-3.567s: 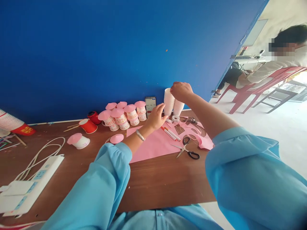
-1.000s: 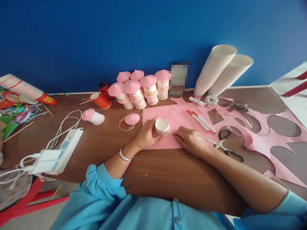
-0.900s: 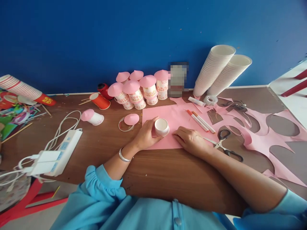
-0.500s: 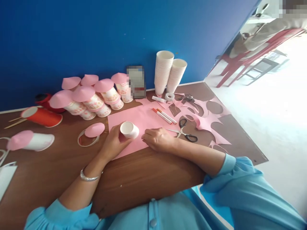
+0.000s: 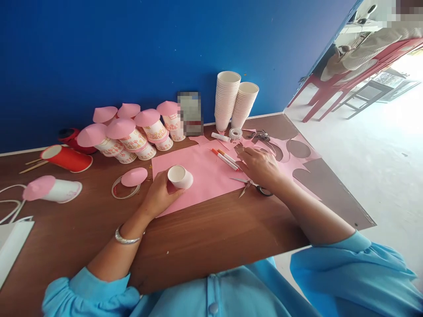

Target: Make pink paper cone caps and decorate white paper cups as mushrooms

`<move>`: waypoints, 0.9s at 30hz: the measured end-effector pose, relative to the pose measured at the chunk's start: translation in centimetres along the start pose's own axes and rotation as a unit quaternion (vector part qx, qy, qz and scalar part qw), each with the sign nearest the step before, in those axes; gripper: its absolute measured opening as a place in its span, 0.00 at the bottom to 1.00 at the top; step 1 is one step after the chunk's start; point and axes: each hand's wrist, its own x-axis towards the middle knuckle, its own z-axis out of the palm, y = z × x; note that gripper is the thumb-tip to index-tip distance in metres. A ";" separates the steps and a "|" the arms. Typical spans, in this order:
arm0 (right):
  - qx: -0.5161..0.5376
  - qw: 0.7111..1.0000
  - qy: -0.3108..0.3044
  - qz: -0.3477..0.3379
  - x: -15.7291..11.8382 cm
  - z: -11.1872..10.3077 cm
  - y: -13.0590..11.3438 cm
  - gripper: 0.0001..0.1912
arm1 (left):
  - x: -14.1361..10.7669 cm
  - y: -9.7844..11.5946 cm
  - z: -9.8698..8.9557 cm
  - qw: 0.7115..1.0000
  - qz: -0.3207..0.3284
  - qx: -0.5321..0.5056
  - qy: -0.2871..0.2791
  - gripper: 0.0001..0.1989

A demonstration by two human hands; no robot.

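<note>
My left hand (image 5: 161, 191) is wrapped round a white paper cup (image 5: 182, 177), whose open rim tilts up toward me. The cup is over the left part of a pink paper sheet (image 5: 205, 163). Farther right, my right hand (image 5: 259, 165) hovers palm down with its fingers bent and somewhat apart, and no held thing shows. Its fingertips are beside two orange-and-white markers (image 5: 226, 159). Black-handled scissors (image 5: 245, 185) lie just below that hand, partly covered by it. A pink paper cone (image 5: 134, 176) rests by a pale ring left of the cup.
Several decorated cups with pink cone roofs (image 5: 125, 132) stand along the blue wall. Two stacks of white cups (image 5: 228, 99), a tape roll (image 5: 235, 133) and cut pink scraps (image 5: 297, 149) are behind and right. A red cup (image 5: 71, 158) lies left. Another person (image 5: 366, 53) sits far right.
My right hand has moved right and away from me, from beside the cup to the markers and scissors. My left hand still holds the cup. The view has shifted slightly.
</note>
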 end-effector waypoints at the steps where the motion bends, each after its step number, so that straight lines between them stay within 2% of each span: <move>1: -0.004 1.000 -0.007 0.005 0.3 0.0 -0.1 0.14 | 0.0 -0.1 0.0 1.000 0.004 -0.002 -0.017 0.18; 3: -0.015 1.000 -0.026 0.001 0.8 0.2 -0.6 0.15 | -0.1 -0.4 0.0 0.999 0.008 -0.004 -0.034 0.19; 7: -0.035 0.998 -0.051 -0.029 1.8 1.1 -1.5 0.17 | -0.5 -1.4 0.1 0.999 -0.011 0.012 0.029 0.26; 13: -0.064 0.997 -0.038 -0.033 2.3 2.4 -2.1 0.19 | -0.9 -2.3 0.6 1.000 0.006 0.005 0.020 0.33; 20: -0.093 0.995 -0.032 -0.032 2.6 2.8 -2.9 0.20 | -0.7 -1.4 0.5 0.999 0.027 -0.036 0.022 0.27; 27: -0.107 0.994 -0.028 -0.026 2.9 3.3 -2.9 0.20 | -0.8 -1.6 0.5 0.999 0.030 -0.035 0.017 0.28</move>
